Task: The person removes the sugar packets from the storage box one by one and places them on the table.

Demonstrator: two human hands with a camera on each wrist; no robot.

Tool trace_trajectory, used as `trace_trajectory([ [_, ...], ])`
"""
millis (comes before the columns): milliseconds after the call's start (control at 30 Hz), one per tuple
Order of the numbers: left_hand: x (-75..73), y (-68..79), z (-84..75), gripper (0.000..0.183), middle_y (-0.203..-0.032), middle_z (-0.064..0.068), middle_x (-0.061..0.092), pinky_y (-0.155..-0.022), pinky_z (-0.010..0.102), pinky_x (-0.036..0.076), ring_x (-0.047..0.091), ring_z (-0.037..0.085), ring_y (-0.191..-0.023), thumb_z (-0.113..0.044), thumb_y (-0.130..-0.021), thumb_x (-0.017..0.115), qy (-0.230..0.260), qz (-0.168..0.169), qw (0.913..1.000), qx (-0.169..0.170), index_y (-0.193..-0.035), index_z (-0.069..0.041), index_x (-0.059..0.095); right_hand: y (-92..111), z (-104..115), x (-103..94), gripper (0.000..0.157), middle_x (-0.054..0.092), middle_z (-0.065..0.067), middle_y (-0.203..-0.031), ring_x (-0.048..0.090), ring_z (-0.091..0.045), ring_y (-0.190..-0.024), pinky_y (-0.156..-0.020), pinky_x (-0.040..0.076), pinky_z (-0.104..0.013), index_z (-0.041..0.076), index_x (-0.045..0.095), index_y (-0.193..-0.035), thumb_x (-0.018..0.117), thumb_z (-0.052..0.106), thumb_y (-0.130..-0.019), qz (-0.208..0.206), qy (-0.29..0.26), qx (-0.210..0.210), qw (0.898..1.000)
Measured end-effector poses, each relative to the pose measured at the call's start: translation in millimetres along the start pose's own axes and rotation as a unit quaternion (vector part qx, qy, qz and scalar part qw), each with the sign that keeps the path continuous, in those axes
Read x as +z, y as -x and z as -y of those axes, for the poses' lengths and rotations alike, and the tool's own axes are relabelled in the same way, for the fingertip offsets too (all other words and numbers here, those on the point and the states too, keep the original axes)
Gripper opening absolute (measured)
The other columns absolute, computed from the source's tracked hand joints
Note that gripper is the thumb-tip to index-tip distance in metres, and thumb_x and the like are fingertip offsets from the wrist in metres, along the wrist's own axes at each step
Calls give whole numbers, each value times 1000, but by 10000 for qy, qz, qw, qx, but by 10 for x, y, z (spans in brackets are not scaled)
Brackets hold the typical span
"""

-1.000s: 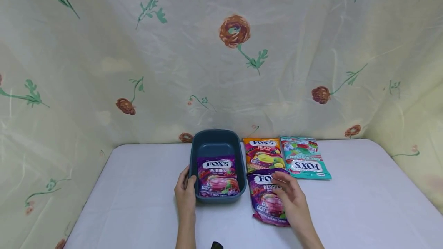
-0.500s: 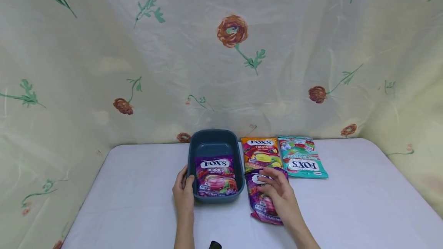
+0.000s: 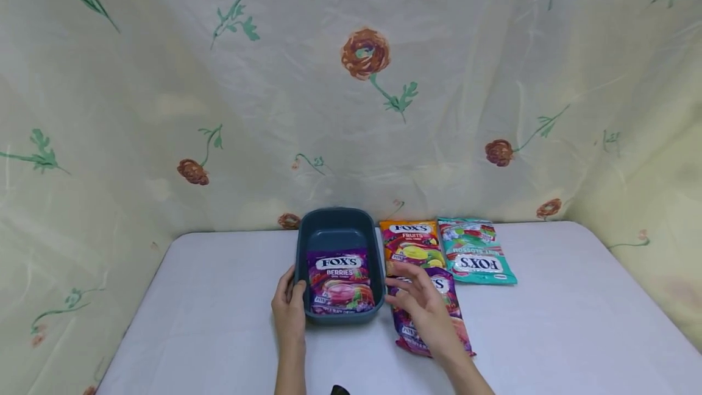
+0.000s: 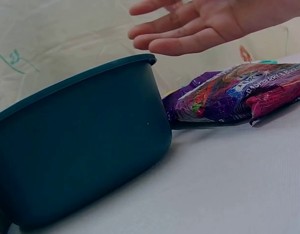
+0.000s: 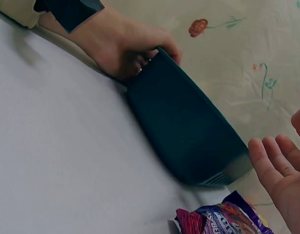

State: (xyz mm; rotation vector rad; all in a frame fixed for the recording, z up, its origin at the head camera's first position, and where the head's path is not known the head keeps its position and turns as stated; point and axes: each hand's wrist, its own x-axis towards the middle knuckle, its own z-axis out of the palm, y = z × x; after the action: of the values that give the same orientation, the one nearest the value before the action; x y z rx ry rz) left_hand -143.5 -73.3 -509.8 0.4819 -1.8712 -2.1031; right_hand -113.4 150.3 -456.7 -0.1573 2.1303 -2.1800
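A dark blue-green plastic bin (image 3: 336, 318) stands on the white table, a purple Fox's Berries candy bag (image 3: 340, 284) lying inside. My left hand (image 3: 288, 313) grips the bin's left side, thumb at the rim; the right wrist view shows that left hand (image 5: 118, 46) wrapped over the edge. My right hand (image 3: 425, 309) hovers beside the bin's right rim, above a second purple candy bag (image 3: 406, 333) that it partly hides. In the left wrist view the right hand's fingers (image 4: 181, 41) are loosely extended, holding nothing, above the rim.
Behind the second purple bag lie an orange Fox's Fruits bag (image 3: 412, 247) and, right of it, a teal mint bag (image 3: 476, 255) turned upside down. A flowered curtain (image 3: 263, 108) hangs at the table's back edge.
My right hand has moved left, off the front of the second purple bag and up to the bin's right rim. That bag stays on the table; my left hand keeps its grip.
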Motion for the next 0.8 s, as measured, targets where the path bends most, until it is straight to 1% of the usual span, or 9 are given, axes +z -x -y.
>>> trace_trajectory([
  [233,0,2,-23,40,-142,10,49,-112,41,34,43,24,-134,-16,-93,51,3,-13,10000,-11,-133,-13,53,6,39,80,44,42,-8,-140,47,-23,-129,-94,51,-26,21,38,-138,45,7,-97,70,-43,24,10000],
  [300,1,5,-29,40,-142,10,49,-112,41,34,43,25,-134,-16,-93,50,-21,-27,10000,-31,-133,-14,53,6,64,106,43,43,-8,-140,47,-23,-129,-95,51,-26,22,39,-137,46,8,-97,80,-31,61,9999],
  [433,4,9,-29,40,-142,11,49,-112,42,34,43,25,-134,-16,-93,50,-94,-56,9999,-46,-133,-14,53,-1,116,144,42,43,-12,-142,46,-24,-131,-96,50,-25,20,39,-136,49,9,-97,172,10,59,9998],
  [600,1,7,-24,40,-141,11,50,-111,42,35,44,26,-133,-16,-94,50,-144,-82,9999,-8,-133,-14,53,-18,170,181,41,43,-11,-143,44,-24,-133,-98,49,-25,20,40,-136,51,15,-96,302,80,71,9995],
  [667,1,7,-25,40,-142,11,49,-111,42,35,44,26,-134,-15,-94,50,-141,-76,9999,-4,-133,-14,53,-28,183,196,42,44,-9,-143,44,-24,-134,-100,47,-27,20,39,-136,52,17,-96,372,169,45,9992],
  [800,5,3,-23,40,-142,11,49,-112,42,35,44,25,-134,-15,-93,50,-96,-55,9999,-22,-133,-14,53,-54,195,232,43,45,-4,-141,43,-22,-134,-108,42,-36,24,40,-135,54,22,-95,467,446,-7,9979],
])
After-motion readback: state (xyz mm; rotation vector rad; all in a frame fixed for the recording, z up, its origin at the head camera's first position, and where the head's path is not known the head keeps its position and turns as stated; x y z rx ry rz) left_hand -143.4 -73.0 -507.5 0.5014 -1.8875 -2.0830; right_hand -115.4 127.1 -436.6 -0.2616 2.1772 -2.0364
